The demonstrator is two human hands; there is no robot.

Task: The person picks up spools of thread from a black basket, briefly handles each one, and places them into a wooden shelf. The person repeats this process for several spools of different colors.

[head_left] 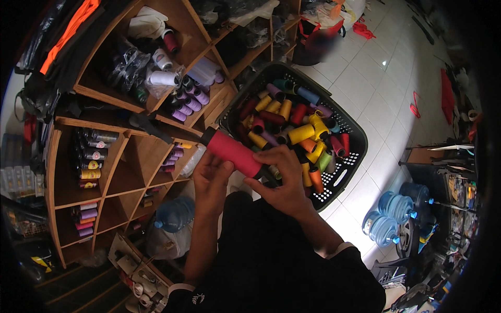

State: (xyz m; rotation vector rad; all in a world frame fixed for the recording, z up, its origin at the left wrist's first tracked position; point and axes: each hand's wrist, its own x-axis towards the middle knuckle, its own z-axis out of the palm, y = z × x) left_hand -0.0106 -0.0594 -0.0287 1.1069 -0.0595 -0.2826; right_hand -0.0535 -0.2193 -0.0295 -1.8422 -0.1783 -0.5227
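Observation:
Between my two hands, tilted down to the right, is a spool of pinkish-red thread (pixel 235 153) with dark ends. My left hand (pixel 211 175) grips it from below near its upper left end, thumb against the thread. The fingers of my right hand (pixel 282 177) close round its lower right end. Just beyond stands a dark plastic basket (pixel 357 128) with perforated sides. Heaped inside are many thread spools, among them a yellow spool (pixel 301 134), an orange spool (pixel 316 180) and a blue spool (pixel 308 95).
Left of me is a wooden cubby shelf (pixel 112 201) holding purple spools (pixel 182 107) and dark spools (pixel 94 155). A blue water jug (pixel 175 214) sits by its foot. More water jugs (pixel 383 229) stand at right on the tiled floor (pixel 360 78).

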